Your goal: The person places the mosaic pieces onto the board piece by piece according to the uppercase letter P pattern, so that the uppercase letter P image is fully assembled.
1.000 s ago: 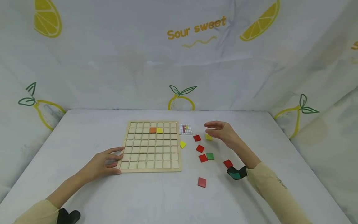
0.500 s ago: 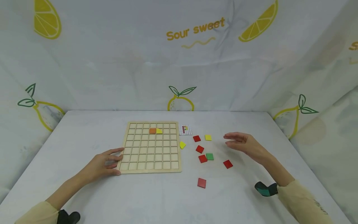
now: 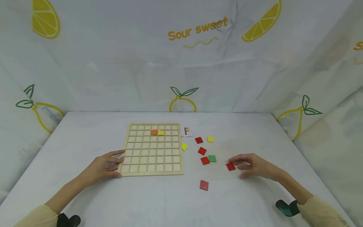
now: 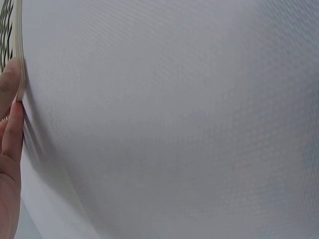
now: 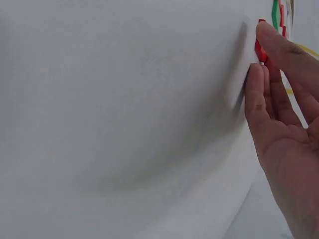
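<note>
My left hand (image 3: 100, 167) touches the left edge of a wooden grid board (image 3: 153, 173) near its near corner, fingers spread. In the left wrist view, a thumb and fingertips (image 4: 16, 112) lie against that edge. The board bears an orange square tile (image 3: 154, 132) beside a yellow tile (image 3: 160, 132). To the right, my right hand (image 3: 259, 167) is at a red square tile (image 3: 231, 166), fingers loosely bent and thumb apart. The right wrist view shows the red tile (image 5: 260, 47) partly hidden behind the fingers; whether they touch it I cannot tell.
A small printed pattern card (image 3: 187, 131) lies right of the board. Around it are a rounded yellow tile (image 3: 184, 147), a yellow square (image 3: 210, 139), a green square (image 3: 212, 158) and several red squares, one nearer the front (image 3: 204, 185). A lemon-print cloth (image 3: 181, 63) stands behind.
My right hand has moved from above the yellow square, right and then down toward me, to the rightmost red tile. The left hand stays at the board's edge.
</note>
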Action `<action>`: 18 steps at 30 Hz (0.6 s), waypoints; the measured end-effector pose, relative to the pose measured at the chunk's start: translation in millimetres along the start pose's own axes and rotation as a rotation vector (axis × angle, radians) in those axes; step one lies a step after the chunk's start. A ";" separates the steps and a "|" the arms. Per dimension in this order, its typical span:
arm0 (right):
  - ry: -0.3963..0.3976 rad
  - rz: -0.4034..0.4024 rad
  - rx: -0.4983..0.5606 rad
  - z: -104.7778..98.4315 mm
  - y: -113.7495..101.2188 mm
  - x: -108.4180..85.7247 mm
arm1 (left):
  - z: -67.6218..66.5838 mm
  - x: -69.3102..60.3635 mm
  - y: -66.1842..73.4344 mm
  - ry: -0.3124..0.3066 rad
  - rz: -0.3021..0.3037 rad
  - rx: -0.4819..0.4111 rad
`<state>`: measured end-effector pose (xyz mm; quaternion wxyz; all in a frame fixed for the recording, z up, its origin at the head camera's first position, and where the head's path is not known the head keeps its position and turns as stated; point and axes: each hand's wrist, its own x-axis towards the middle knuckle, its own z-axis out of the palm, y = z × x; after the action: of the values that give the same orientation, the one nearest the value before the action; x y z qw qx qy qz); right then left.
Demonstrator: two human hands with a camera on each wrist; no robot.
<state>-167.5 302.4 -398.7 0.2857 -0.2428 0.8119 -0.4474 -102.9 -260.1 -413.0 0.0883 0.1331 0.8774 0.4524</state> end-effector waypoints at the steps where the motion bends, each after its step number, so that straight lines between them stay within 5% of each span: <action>1: 0.016 0.002 -0.027 1.5 0.6 1.0 | -0.3 -0.3 0.1 -0.001 -0.004 -0.002; 5: 0.105 -0.007 -0.133 8.0 2.0 4.4 | -0.6 -0.7 0.3 -0.002 -0.007 -0.004; 12: 0.235 -0.153 -0.293 16.0 2.3 4.2 | -0.9 -1.0 0.3 -0.005 -0.001 -0.013; 18: 0.219 -0.093 -0.255 10.1 3.1 5.5 | -1.2 -1.6 0.2 -0.007 -0.003 -0.014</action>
<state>-165.0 294.3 -407.2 0.1416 -0.2643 0.8762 -0.3773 -101.6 -261.4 -412.2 0.0932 0.1326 0.8740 0.4580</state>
